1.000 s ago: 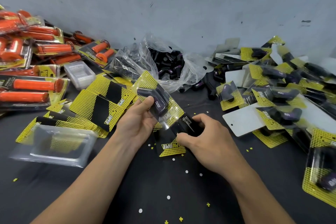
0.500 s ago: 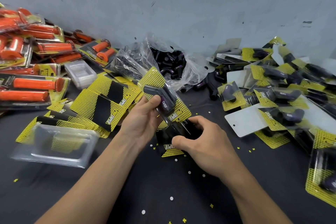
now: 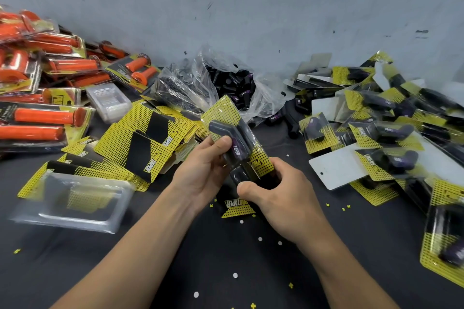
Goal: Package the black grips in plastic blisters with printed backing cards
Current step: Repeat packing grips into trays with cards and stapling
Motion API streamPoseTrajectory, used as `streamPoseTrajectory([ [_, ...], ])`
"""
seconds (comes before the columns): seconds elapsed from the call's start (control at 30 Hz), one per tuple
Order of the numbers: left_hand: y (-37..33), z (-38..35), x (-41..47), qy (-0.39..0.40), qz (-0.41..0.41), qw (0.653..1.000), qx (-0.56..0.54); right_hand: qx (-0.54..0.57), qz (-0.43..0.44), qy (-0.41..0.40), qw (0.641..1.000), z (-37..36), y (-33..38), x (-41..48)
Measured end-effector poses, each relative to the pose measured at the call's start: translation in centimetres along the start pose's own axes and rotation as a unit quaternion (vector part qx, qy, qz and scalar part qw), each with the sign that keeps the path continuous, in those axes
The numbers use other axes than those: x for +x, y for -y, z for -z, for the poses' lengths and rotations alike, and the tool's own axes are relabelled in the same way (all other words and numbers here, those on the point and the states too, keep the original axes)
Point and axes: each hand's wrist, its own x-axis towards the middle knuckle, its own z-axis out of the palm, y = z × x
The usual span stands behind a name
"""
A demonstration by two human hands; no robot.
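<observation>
One held pack at centre, one card flat just below it. Lower left: one big empty blister. Upper left: one stack of small blisters, number unclear, and at least eight orange packs, overlapping. Left of centre: a heap of loose cards, too overlapped to count. Upper centre: what looks like two bags of black grips. Right: over a dozen black packs. Bottom: six white dots, about eight yellow crosses.
</observation>
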Motion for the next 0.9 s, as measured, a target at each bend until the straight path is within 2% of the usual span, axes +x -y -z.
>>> streamPoseTrajectory([
  [0.9, -0.49, -0.66, -0.31, -0.045, 0.005, 0.999, -0.001, 0.031, -0.015, 0.012, 0.999, 0.03, 0.0, 0.13],
])
